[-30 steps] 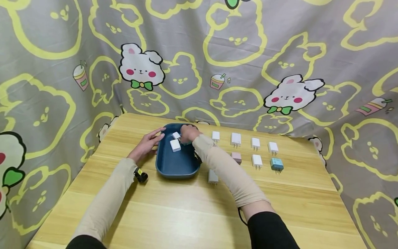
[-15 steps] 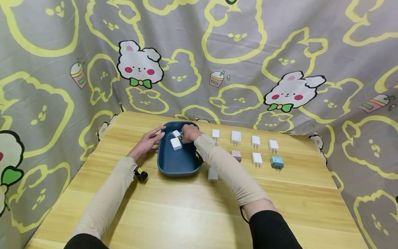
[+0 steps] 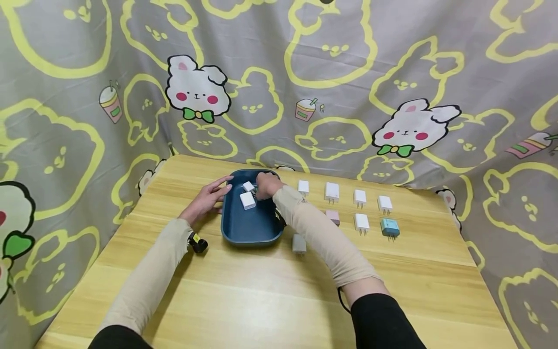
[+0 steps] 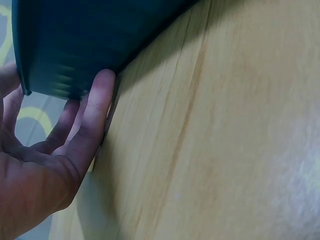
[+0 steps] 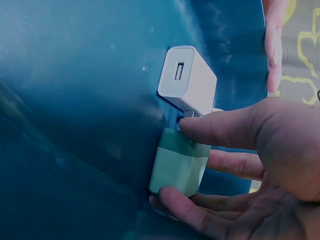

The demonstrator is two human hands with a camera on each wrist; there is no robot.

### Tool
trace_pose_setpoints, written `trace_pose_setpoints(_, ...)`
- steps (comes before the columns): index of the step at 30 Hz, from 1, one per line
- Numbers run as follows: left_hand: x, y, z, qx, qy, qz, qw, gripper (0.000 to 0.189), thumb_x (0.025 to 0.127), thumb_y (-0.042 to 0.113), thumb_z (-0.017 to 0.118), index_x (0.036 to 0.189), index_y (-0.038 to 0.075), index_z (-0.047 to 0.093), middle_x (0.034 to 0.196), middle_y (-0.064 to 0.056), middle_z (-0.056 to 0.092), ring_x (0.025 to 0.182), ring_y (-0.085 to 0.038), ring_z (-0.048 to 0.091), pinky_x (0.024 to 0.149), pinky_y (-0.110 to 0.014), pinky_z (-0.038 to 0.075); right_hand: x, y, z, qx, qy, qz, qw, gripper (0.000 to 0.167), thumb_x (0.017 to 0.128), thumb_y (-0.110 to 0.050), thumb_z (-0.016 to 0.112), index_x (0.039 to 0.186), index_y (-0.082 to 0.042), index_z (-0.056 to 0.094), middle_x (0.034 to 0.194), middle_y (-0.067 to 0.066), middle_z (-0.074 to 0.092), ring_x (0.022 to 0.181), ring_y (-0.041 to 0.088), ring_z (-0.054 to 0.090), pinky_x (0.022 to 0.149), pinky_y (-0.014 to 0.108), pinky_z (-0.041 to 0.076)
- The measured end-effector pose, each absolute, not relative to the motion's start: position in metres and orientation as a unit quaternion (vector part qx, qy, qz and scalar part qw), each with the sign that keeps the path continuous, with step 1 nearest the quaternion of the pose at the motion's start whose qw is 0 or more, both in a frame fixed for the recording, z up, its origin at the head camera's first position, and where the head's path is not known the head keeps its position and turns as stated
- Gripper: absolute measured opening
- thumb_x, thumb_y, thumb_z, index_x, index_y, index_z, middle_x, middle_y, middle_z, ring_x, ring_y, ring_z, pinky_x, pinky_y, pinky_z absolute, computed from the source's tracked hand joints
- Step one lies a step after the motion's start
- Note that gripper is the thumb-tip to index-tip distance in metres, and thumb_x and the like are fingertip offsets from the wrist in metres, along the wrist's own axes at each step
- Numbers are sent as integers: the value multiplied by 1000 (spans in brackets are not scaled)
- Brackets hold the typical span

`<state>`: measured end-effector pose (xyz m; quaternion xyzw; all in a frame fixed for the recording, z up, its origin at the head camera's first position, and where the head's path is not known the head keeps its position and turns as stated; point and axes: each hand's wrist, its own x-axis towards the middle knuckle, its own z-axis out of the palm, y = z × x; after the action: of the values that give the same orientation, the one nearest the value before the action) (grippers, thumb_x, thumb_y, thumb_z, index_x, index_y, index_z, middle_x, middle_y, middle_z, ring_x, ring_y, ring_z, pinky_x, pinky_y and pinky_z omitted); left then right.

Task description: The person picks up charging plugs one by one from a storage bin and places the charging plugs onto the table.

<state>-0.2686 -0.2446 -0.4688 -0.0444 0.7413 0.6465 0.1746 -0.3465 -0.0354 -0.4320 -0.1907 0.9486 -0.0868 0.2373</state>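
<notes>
A dark blue tray (image 3: 250, 235) stands on the wooden table, left of the middle. My left hand (image 3: 205, 203) is at its left side, straight fingers against the outer wall and at the rim, as the left wrist view shows. My right hand (image 3: 269, 186) reaches into the far right part of the tray. In the right wrist view its thumb and fingers pinch a green charger (image 5: 177, 167), which the hand hides in the head view. Right beside it lies a white charger (image 5: 187, 80) with its USB port showing. The head view shows two white chargers in the tray, one larger (image 3: 247, 200) and one smaller (image 3: 249, 187).
Right of the tray, several chargers lie in rows, prongs toward me: white ones (image 3: 332, 191) at the back, then a pink one (image 3: 333, 216), a white one (image 3: 361, 222) and a blue one (image 3: 390, 227). A grey charger (image 3: 299, 244) lies nearer. A patterned curtain (image 3: 270, 97) hangs behind.
The head view has shifted slightly. Both hands stay at the tray, the right one keeping nearly the same place inside it; the chargers on the table lie as before.
</notes>
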Motion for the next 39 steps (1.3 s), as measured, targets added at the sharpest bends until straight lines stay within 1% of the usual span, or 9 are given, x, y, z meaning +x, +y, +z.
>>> trace_pose_setpoints(8, -272, -243, -472, -49, 737, 649, 184, 55, 105, 39, 54, 157, 33, 37, 150, -23, 47, 108, -25, 66, 71, -35, 59, -343, -33, -424, -189, 945, -97, 250, 44, 93, -8, 62, 57, -15, 37, 55, -3, 26, 49, 12, 23, 50, 25, 27)
trace_pose_setpoints(14, -280, -247, -492, -41, 744, 647, 165, 57, 101, 50, 57, 154, 40, 40, 148, -20, 50, 100, -17, 67, 68, -32, 59, -340, -31, -420, -190, 947, -90, 244, 41, 93, -8, 60, 59, -15, 39, 56, -3, 28, 49, 12, 26, 50, 26, 28)
trace_pose_setpoints(17, -279, -245, -493, -40, 746, 645, 159, 57, 100, 51, 57, 154, 40, 41, 147, -21, 50, 95, -14, 67, 66, -31, 59, -338, -30, -419, -197, 947, -84, 238, 39, 92, -7, 60, 59, -15, 40, 56, -3, 28, 50, 13, 27, 51, 26, 30)
trace_pose_setpoints(25, -279, -250, -494, -47, 748, 639, 170, 56, 104, 46, 53, 157, 39, 36, 154, -20, 44, 102, -19, 65, 69, -33, 59, -339, -30, -414, -218, 948, -92, 214, 45, 88, -5, 64, 54, -15, 36, 56, -3, 24, 52, 13, 20, 51, 26, 25)
trace_pose_setpoints(31, -280, -250, -491, -45, 752, 637, 165, 58, 103, 48, 54, 157, 39, 36, 151, -22, 45, 101, -19, 66, 68, -31, 59, -342, -27, -409, -240, 943, -96, 208, 46, 86, -3, 64, 53, -16, 35, 53, -5, 22, 50, 11, 16, 49, 25, 20)
trace_pose_setpoints(34, -279, -249, -491, -37, 755, 635, 160, 59, 101, 52, 55, 156, 40, 38, 148, -21, 47, 98, -16, 66, 69, -30, 59, -340, -23, -406, -247, 943, -92, 204, 36, 86, -4, 64, 60, -14, 43, 57, -3, 27, 53, 13, 20, 52, 25, 22)
trace_pose_setpoints(36, -279, -248, -491, -35, 755, 635, 158, 59, 100, 54, 56, 155, 41, 40, 146, -20, 49, 96, -15, 67, 68, -31, 59, -337, -19, -403, -248, 943, -97, 200, 16, 87, -5, 65, 73, -9, 59, 65, -2, 39, 59, 14, 29, 56, 25, 29)
trace_pose_setpoints(37, -279, -248, -492, -34, 756, 634, 158, 59, 100, 54, 56, 155, 41, 40, 145, -20, 49, 94, -15, 67, 68, -31, 59, -336, -16, -401, -248, 943, -99, 199, 4, 88, -6, 66, 84, -7, 65, 72, -1, 46, 63, 14, 34, 59, 25, 32)
trace_pose_setpoints(39, -279, -247, -492, -34, 755, 636, 158, 58, 100, 54, 56, 154, 41, 41, 144, -19, 50, 92, -14, 66, 68, -31, 59, -333, -12, -399, -250, 942, -107, 198, 21, 89, -7, 67, 110, -5, 70, 90, 3, 59, 73, 16, 41, 66, 26, 38)
